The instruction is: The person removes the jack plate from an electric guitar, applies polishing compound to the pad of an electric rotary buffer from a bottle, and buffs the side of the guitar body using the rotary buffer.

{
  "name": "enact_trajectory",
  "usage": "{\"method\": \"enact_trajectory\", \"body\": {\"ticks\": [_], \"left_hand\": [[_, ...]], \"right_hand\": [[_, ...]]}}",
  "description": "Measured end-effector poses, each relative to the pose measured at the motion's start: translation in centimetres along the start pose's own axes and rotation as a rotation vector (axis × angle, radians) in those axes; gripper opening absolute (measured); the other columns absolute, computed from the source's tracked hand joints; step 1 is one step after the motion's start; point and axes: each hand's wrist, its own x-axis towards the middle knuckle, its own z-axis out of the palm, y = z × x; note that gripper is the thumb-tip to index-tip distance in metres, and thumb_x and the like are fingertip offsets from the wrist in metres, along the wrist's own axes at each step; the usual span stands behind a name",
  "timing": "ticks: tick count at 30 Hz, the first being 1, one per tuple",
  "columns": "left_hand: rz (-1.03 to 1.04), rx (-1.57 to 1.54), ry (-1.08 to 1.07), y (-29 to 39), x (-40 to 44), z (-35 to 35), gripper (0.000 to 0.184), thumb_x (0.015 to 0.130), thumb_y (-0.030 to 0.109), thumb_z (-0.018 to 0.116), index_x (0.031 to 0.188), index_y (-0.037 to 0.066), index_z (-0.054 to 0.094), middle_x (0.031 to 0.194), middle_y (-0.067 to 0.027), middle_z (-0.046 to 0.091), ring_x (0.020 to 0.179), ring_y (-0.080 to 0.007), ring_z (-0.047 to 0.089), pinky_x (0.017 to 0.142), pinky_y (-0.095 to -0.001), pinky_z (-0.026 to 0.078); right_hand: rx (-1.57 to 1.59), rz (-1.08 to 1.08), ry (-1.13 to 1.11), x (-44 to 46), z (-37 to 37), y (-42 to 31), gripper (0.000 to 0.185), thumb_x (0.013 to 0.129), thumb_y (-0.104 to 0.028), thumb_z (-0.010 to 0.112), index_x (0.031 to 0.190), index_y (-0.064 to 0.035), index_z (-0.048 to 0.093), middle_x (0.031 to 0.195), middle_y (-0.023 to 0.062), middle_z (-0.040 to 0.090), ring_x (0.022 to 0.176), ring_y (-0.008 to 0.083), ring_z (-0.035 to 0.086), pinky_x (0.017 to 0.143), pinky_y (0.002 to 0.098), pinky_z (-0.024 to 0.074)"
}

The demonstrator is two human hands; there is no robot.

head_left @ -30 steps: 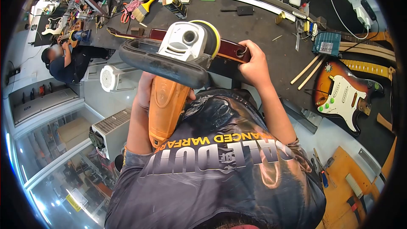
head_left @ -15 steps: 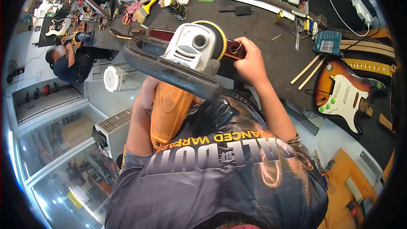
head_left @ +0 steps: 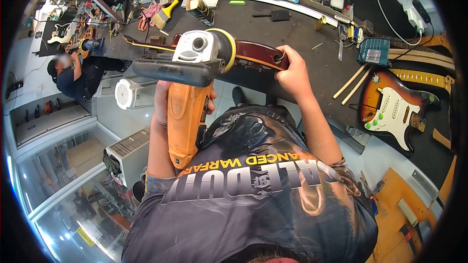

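An orange and silver polisher [head_left: 184, 117] with a black loop handle is upright in front of my torso, my left hand [head_left: 162, 98] wrapped round its orange body. The tool's yellow-edged round pad [head_left: 228, 51] meets the side of a dark red guitar [head_left: 256, 54] at the bench edge. The polisher hides part of the guitar body; its neck [head_left: 146, 44] reaches out to the left. At the body's right end, my right hand [head_left: 292, 74] grips the guitar, fingers partly hidden behind it.
On the dark bench [head_left: 273, 31] lie a paintbrush [head_left: 165, 14], a box [head_left: 200, 10] and a black block. A sunburst guitar [head_left: 397, 107] and two wooden sticks lie right. At far left a person [head_left: 68, 75] works beside a white stool [head_left: 127, 92].
The polisher has shifted left and slightly up, together with my left hand, exposing more of the guitar's right side. My right hand keeps its hold on the guitar, a little lower.
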Motion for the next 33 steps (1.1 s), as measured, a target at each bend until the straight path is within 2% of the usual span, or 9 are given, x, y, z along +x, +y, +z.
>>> {"method": "enact_trajectory", "body": {"ticks": [7, 10, 13, 16, 22, 25, 28, 31, 33], "left_hand": [[0.065, -0.073, -0.04, -0.7, 0.2, 0.6, 0.104, 0.097, 0.084, 0.054, 0.152, -0.004, 0.061, 0.123, -0.0284, 0.076, 0.092, -0.0404, 0.082, 0.078, -0.0481, 0.066], [-0.002, 0.0, -0.001, -0.7, 0.1, 1.2, 0.126, 0.089, 0.1, 0.058, 0.16, -0.004, 0.053, 0.117, -0.0315, 0.073, 0.087, -0.0387, 0.081, 0.071, -0.0462, 0.067], [0.042, 0.011, -0.027, -1.1, 0.4, 2.5, 0.121, 0.094, 0.096, 0.057, 0.162, -0.004, 0.051, 0.12, -0.0331, 0.073, 0.09, -0.0399, 0.082, 0.075, -0.0461, 0.069], [-0.006, -0.11, -0.154, -1.3, 0.4, 2.0, 0.09, 0.104, 0.064, 0.063, 0.164, -0.002, 0.051, 0.143, -0.0289, 0.073, 0.113, -0.0497, 0.079, 0.092, -0.0611, 0.068], [0.004, 0.115, 0.022, -2.1, 0.3, 0.4, 0.071, 0.101, 0.026, 0.082, 0.16, -0.005, 0.058, 0.154, -0.0177, 0.071, 0.139, -0.0285, 0.07, 0.119, -0.0466, 0.057], [-0.004, 0.254, 0.098, -2.3, 0.0, 0.2, 0.071, 0.101, 0.028, 0.081, 0.161, -0.004, 0.057, 0.154, -0.0186, 0.071, 0.139, -0.0297, 0.07, 0.118, -0.048, 0.057], [0.029, 0.076, 0.008, -2.3, 0.1, 0.1, 0.074, 0.104, 0.034, 0.078, 0.163, -0.004, 0.054, 0.152, -0.0226, 0.071, 0.135, -0.0371, 0.073, 0.113, -0.0549, 0.061], [0.058, -0.083, -0.115, -2.3, 0.2, 0.8, 0.081, 0.105, 0.047, 0.071, 0.165, -0.004, 0.05, 0.147, -0.0291, 0.072, 0.122, -0.0486, 0.077, 0.103, -0.0631, 0.065], [0.035, -0.105, -0.17, -2.0, 0.5, 1.0, 0.086, 0.105, 0.055, 0.069, 0.165, -0.005, 0.049, 0.143, -0.0321, 0.073, 0.115, -0.0531, 0.079, 0.099, -0.0653, 0.066]], "right_hand": [[-0.018, 0.004, -0.006, 0.2, -0.1, -0.3, 0.047, 0.074, 0.013, 0.06, 0.118, 0.0003, 0.071, 0.108, 0.0186, 0.075, 0.103, 0.0372, 0.075, 0.096, 0.0396, 0.0582], [-0.012, -0.008, 0.0, 0.2, -0.1, -0.3, 0.047, 0.074, 0.012, 0.06, 0.118, 0.0, 0.071, 0.109, 0.0186, 0.075, 0.103, 0.038, 0.075, 0.096, 0.0398, 0.0582], [-0.021, -0.002, -0.001, 0.3, -0.1, -0.2, 0.046, 0.074, 0.012, 0.06, 0.117, -0.0004, 0.072, 0.109, 0.0185, 0.075, 0.104, 0.0382, 0.075, 0.096, 0.0399, 0.0582], [-0.028, -0.001, -0.008, 0.2, -0.2, -0.4, 0.046, 0.074, 0.011, 0.061, 0.117, -0.0008, 0.072, 0.109, 0.0186, 0.075, 0.105, 0.0382, 0.074, 0.096, 0.0403, 0.0581], [-0.018, 0.018, -0.028, 0.4, -0.4, -0.6, 0.046, 0.074, 0.01, 0.062, 0.117, -0.0011, 0.072, 0.11, 0.0187, 0.076, 0.106, 0.0391, 0.074, 0.096, 0.0418, 0.0581], [0.005, -0.026, -0.005, 0.6, -0.1, 0.2, 0.051, 0.069, 0.013, 0.066, 0.117, -0.0016, 0.071, 0.1, 0.0076, 0.068, 0.09, 0.0218, 0.066, 0.088, 0.0331, 0.0542], [0.015, -0.027, -0.004, 0.6, -0.1, 0.5, 0.051, 0.069, 0.013, 0.067, 0.117, -0.0015, 0.071, 0.102, 0.0081, 0.07, 0.093, 0.023, 0.067, 0.09, 0.0338, 0.055], [-0.019, -0.033, 0.005, 0.3, -0.2, -0.1, 0.045, 0.075, 0.01, 0.061, 0.117, -0.001, 0.072, 0.111, 0.0194, 0.076, 0.106, 0.0406, 0.074, 0.097, 0.0431, 0.0584], [-0.011, -0.026, 0.003, 0.3, -0.2, -0.1, 0.046, 0.075, 0.011, 0.061, 0.117, -0.0009, 0.072, 0.111, 0.0195, 0.076, 0.106, 0.0412, 0.074, 0.097, 0.0436, 0.0584]]}}
